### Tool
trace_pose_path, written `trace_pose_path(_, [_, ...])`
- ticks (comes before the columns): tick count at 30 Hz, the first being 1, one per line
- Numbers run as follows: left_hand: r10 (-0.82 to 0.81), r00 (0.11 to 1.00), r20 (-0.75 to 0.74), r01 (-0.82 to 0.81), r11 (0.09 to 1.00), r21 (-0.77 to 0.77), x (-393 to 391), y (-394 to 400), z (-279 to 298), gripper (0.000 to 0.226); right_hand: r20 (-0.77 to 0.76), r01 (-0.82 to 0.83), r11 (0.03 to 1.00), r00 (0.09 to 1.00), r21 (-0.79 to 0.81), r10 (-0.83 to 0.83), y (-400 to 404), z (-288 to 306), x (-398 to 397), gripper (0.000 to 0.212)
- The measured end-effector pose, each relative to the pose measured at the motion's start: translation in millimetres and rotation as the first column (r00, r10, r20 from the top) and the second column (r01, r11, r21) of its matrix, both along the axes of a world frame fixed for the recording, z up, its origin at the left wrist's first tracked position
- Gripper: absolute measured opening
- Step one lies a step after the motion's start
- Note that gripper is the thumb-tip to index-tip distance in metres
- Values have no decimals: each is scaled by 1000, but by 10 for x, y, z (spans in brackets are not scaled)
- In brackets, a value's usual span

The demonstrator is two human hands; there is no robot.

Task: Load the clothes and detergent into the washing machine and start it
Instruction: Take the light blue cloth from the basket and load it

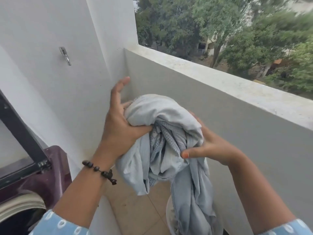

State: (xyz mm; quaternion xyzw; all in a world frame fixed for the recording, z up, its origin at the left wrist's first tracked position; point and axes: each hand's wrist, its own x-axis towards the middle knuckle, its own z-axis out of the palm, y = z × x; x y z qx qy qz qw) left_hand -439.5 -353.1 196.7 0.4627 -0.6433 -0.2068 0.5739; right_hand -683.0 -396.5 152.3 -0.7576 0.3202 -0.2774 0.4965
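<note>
Both hands up mid-air hugging a pale blue bundle of clothes (162,138): left hand (121,126) grips its side, thumb dug in, right hand (210,146) pinches the other.

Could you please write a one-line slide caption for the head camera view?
Both hands, left hand and right hand, hold bundled pale-blue clothes beside the open washing machine.

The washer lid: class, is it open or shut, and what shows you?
Open. The dark-framed lid stands raised at the left, above the maroon washer, and the drum's pale rim is exposed below it.
</note>
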Motion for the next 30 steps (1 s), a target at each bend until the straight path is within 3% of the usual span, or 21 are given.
trace_pose_path(4, [27,975,-220,-69,980,-185,186,-86,311,100,100,15,992,995,124,-28,58,-156,-90,114])
trace_pose_path(7, [-7,891,-454,-113,965,-237,289,-140,461,94,128,15,982,991,187,-39,63,-223,-75,121])
trace_pose_path(10, [-25,806,-592,-147,960,-240,158,-92,507,91,147,22,977,988,211,-53,51,-189,45,122])
trace_pose_path(14, [-32,762,-647,-104,980,-170,-59,-16,297,86,303,47,966,945,255,-126,71,-135,224,70])
trace_pose_path(16, [-5,770,-639,-79,991,-104,-42,15,160,84,359,94,961,915,260,-186,75,-158,228,55])
trace_pose_path(19, [-5,818,-575,49,997,61,102,115,-17,84,447,189,953,850,237,-279,2,-200,138,49])
trace_pose_path(22, [-65,846,-530,239,934,265,323,283,-133,98,480,291,946,816,141,-322,-104,-143,1,47])
trace_pose_path(24, [-62,950,-307,177,915,363,435,383,-137,114,403,352,936,853,23,-331,-154,-34,-79,44])
trace_pose_path(26, [-28,998,-49,46,914,403,420,426,-68,124,205,359,918,924,-168,-324,-182,97,-104,37])
trace_pose_path(28, [-42,982,186,-38,913,406,245,425,42,132,21,262,908,962,-326,-271,-193,213,-81,38])
trace_pose_path(30, [-101,898,427,-87,913,398,-29,398,121,137,-127,116,894,974,-433,-188,-180,320,-25,41])
